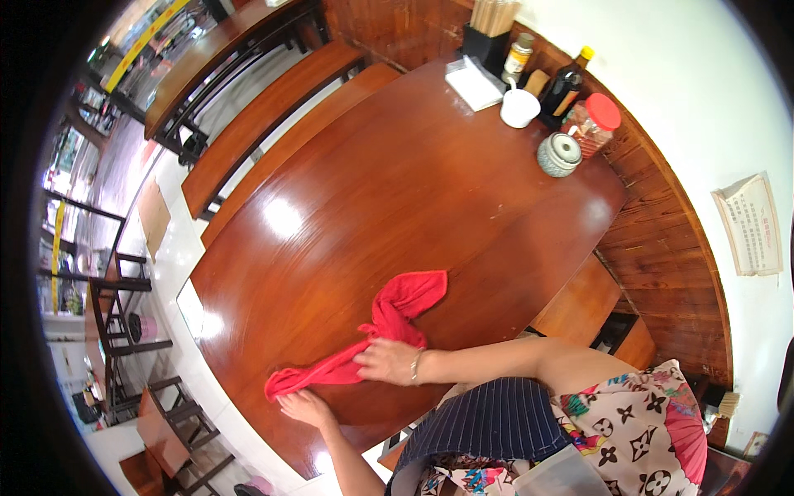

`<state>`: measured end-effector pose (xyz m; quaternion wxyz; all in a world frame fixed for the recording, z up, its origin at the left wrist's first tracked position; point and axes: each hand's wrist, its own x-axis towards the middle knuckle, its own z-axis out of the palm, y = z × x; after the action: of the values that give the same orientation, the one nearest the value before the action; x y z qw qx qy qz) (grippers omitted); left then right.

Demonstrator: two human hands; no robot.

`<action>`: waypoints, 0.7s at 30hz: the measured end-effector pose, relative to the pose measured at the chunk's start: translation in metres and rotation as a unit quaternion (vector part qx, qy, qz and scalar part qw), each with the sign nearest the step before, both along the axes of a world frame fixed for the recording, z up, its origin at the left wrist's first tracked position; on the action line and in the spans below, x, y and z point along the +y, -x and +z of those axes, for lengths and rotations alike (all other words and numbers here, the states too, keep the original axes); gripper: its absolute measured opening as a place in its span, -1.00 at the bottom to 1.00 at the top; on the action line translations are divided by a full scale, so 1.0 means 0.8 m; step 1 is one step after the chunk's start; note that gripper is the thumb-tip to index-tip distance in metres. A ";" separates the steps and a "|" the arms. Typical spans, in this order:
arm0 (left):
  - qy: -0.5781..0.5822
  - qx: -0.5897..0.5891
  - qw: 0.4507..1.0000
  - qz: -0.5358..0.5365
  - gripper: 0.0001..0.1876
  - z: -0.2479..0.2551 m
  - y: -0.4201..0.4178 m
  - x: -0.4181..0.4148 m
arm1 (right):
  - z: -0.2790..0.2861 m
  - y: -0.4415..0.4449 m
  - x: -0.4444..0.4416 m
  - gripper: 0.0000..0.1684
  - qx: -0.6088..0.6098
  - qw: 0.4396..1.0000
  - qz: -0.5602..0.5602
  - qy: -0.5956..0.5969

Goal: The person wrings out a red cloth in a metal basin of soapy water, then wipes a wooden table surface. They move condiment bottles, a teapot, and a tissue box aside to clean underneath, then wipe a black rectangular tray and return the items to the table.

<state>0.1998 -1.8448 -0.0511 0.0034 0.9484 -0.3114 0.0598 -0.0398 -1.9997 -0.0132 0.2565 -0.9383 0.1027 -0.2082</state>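
A red cloth (406, 304) lies twisted and bunched across the near part of a glossy brown wooden table (397, 204). My right hand (389, 361), with a bracelet at the wrist, grips the middle of the cloth from above; its fingers are slightly blurred. At the cloth's lower left end, my left hand (304, 407) holds the edge between thumb and fingers, close to the tabletop. The far end of the cloth spreads loose on the wood, beyond my right hand.
Along the wall stand a chopstick holder (487, 46), napkins (474, 84), a white cup (520, 108), a dark sauce bottle (561, 93), a red-lidded jar (592, 124) and a lidded ceramic pot (559, 155). Wooden benches (273, 124) flank the table's far side; stools (180, 418) stand left.
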 end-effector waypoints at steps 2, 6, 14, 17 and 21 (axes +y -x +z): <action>0.073 0.000 0.997 -0.038 -0.57 0.025 0.014 -0.018 | 0.002 0.082 -0.053 -0.83 0.022 0.993 -0.095 0.061; 0.162 0.072 0.983 0.047 -0.65 0.045 0.015 -0.056 | 0.030 0.262 -0.151 -0.75 0.112 0.956 -0.258 0.078; 0.322 0.290 0.869 -0.239 -0.62 0.110 0.339 -0.382 | 0.007 0.533 -0.240 -0.63 0.124 0.842 -0.511 0.122; 0.204 0.348 0.812 -0.421 -0.47 0.147 0.481 -0.485 | 0.004 0.593 -0.282 -0.63 0.050 0.786 -0.616 -0.016; 0.141 0.282 0.792 -0.524 -0.06 0.167 0.606 -0.551 | 0.016 0.606 -0.314 -0.59 -0.037 0.758 -0.640 -0.118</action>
<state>-0.2852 -2.2857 0.0826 0.2559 0.6040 -0.7336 -0.1776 -0.5249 -2.2507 -0.0001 0.1759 -0.6078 0.6933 -0.3450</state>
